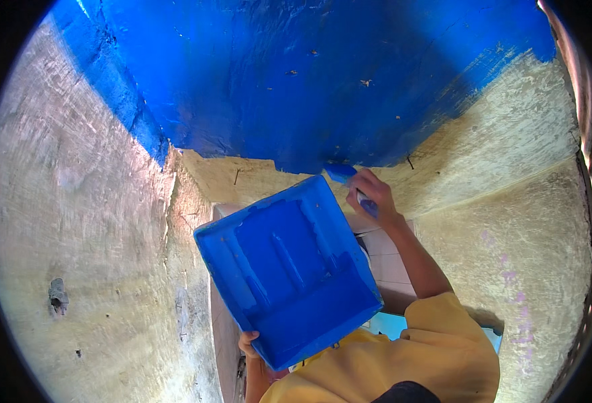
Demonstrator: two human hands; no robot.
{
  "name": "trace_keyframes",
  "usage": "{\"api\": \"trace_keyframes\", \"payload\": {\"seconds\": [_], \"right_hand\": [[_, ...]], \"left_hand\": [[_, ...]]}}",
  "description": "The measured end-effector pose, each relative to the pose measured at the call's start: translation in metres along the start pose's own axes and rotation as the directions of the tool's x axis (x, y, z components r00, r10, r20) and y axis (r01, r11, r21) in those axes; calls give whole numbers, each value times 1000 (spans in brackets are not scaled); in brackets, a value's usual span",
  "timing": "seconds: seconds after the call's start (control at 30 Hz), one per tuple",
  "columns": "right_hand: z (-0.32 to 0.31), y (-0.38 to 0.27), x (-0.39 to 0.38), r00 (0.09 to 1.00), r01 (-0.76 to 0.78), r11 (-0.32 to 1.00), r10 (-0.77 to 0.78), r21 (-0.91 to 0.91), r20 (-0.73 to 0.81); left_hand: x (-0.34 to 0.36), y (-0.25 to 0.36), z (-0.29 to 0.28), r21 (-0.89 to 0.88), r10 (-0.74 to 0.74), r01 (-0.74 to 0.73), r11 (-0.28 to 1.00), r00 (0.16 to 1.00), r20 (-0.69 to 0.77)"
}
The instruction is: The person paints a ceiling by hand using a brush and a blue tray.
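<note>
My left hand (248,344) grips the lower left edge of a blue paint tray (213,245), thumb over the rim. The tray is tilted, and wet blue paint (309,316) pools in its lower part. My right hand (374,192) is closed around a paintbrush (340,172) just beyond the tray's upper right corner. The brush's blue-coated head is at the lower border of the blue painted wall area (296,87); whether the bristles press on it I cannot tell. Most of my left fingers are hidden behind the tray.
Bare, rough plaster walls stand at the left (81,221) and right (511,235). A nail (236,176) sticks out below the paint line. The left wall has a dark hole (58,295). Pale tiles (382,252) show behind my right forearm.
</note>
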State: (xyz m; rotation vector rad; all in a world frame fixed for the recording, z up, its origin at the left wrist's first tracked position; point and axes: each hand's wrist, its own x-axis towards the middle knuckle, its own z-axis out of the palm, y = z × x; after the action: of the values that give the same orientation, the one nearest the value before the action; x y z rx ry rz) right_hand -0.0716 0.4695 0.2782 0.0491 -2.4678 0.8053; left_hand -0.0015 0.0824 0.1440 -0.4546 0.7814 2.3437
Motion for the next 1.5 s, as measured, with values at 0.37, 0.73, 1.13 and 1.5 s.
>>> {"api": "trace_keyframes", "payload": {"seconds": [0.37, 0.73, 1.13, 1.5], "right_hand": [[-6, 2, 1, 998, 33, 995, -37, -95, -41], [-61, -18, -9, 938, 161, 948, -234, -276, -257], [-86, 3, -11, 943, 160, 892, -265, -422, -201], [-56, 12, -10, 980, -28, 988, -3, -155, -197]], "left_hand": [[7, -2, 6, 21, -16, 16, 1000, 1000, 5], [8, 5, 20, 16, -22, 21, 1000, 998, 56], [9, -3, -1, 12, -51, 52, 999, 998, -27], [4, 2, 1, 95, -11, 14, 995, 1000, -29]]}}
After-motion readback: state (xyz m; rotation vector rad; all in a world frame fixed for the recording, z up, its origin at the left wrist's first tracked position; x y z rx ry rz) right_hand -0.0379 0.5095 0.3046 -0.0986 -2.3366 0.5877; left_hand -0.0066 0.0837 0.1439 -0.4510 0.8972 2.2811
